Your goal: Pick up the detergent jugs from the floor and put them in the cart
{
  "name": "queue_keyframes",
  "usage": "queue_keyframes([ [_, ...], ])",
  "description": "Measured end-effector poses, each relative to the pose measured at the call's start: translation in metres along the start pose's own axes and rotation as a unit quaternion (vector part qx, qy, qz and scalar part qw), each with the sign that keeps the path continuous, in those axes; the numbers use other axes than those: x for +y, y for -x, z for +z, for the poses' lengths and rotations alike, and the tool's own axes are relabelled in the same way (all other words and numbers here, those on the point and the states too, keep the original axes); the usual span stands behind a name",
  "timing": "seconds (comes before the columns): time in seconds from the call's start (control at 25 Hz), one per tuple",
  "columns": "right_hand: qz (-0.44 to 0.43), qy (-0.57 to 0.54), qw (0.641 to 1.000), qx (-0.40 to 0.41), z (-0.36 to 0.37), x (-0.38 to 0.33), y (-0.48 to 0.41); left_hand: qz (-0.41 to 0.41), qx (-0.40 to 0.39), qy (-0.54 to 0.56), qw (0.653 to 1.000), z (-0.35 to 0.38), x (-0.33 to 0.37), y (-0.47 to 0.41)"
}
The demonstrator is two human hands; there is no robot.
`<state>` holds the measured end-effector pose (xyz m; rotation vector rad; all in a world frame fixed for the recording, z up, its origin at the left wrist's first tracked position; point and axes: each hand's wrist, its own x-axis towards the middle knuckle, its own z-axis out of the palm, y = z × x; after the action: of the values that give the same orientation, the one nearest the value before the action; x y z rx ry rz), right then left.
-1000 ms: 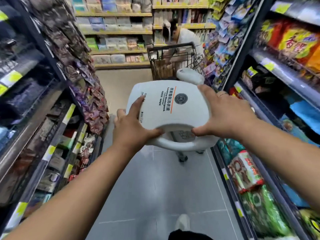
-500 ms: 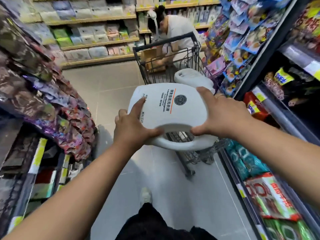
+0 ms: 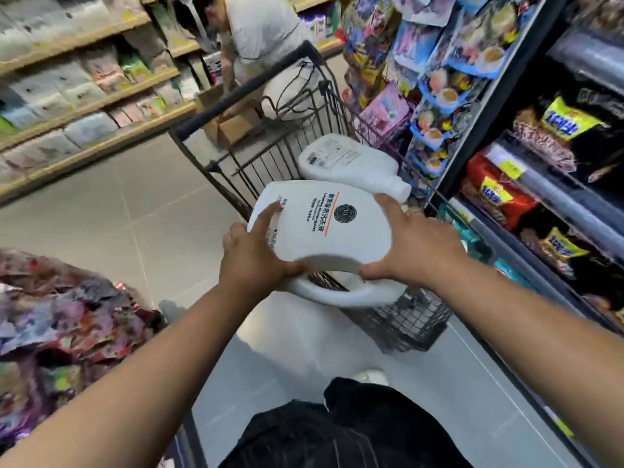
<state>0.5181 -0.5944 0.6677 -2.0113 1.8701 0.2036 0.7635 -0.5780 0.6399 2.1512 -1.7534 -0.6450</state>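
Observation:
A white detergent jug (image 3: 324, 231) with black print and an orange line lies flat in the air over the near end of the black wire cart (image 3: 236, 157). My left hand (image 3: 251, 261) grips its left side, thumb hooked under the handle loop. My right hand (image 3: 415, 244) grips the right side the same way. A second white jug (image 3: 347, 163) lies on its side inside the cart basket, cap toward me.
Snack shelves (image 3: 526, 184) run along the right, close to the cart. Hanging packets (image 3: 60, 315) crowd the left side. A person in a white top (image 3: 263, 32) bends over cardboard boxes (image 3: 233, 125) beyond the cart. Grey tiled floor (image 3: 141, 214) lies left of the cart.
I have walked up to the cart, carrying the jug forward until it is over the basket. Both hands keep the same hold. The jug in the cart has come into fuller view.

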Motion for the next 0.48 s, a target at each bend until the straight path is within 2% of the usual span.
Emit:
queue_keyframes([
  [0.48,0.139,-0.137,0.977,-0.088,0.040,-0.006,-0.113,0.063,-0.148,-0.112,0.981,0.028,-0.004,-0.169],
])
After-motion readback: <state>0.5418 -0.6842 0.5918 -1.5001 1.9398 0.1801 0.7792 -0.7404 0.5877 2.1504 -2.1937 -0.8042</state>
